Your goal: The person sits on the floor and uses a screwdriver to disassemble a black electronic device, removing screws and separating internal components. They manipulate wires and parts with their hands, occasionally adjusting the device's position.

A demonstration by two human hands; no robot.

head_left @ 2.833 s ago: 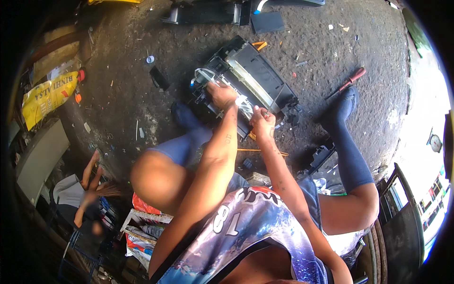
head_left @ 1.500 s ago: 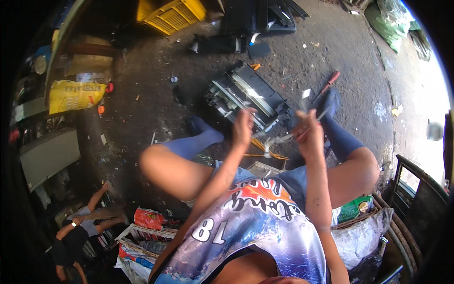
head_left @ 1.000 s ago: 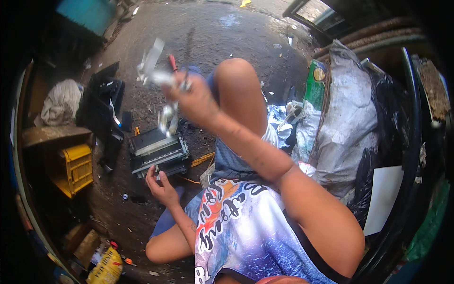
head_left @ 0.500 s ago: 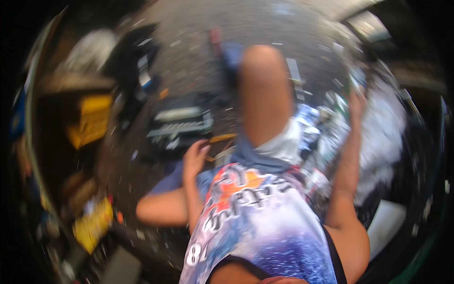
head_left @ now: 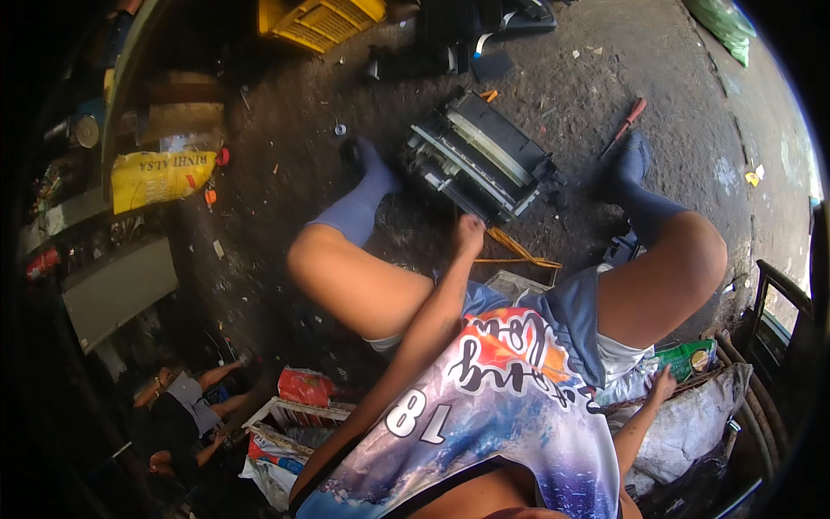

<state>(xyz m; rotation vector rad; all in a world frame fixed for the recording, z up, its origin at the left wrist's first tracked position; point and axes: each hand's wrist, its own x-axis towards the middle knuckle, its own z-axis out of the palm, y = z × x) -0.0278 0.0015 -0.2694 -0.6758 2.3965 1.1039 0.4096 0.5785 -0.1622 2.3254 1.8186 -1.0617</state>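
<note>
My left hand (head_left: 469, 232) is closed at the near edge of the dark, partly dismantled printer-like assembly (head_left: 480, 156), with pale rails across it; what its fingers hold, if anything, is too small to make out. My right hand (head_left: 662, 385) is down at my right side, fingers curled beside a green printed package (head_left: 689, 361) and a whitish sack (head_left: 657, 432); what it holds is hidden. Orange cables (head_left: 510, 246) lie below the assembly. A red-handled screwdriver (head_left: 631, 117) lies by my right foot.
Yellow crate (head_left: 316, 22), black plastic parts (head_left: 411, 62) and a green sack (head_left: 726, 30) are at the top. A yellow bag (head_left: 160, 182) and pale panel (head_left: 117, 294) are left. A co-worker (head_left: 186, 406) is at lower left. Metal frames (head_left: 774, 290) stand right.
My right hand carried pale, shiny strips to the bags at my right; they no longer show in it. My left hand stays by the assembly. The camera has swung back toward the assembly.
</note>
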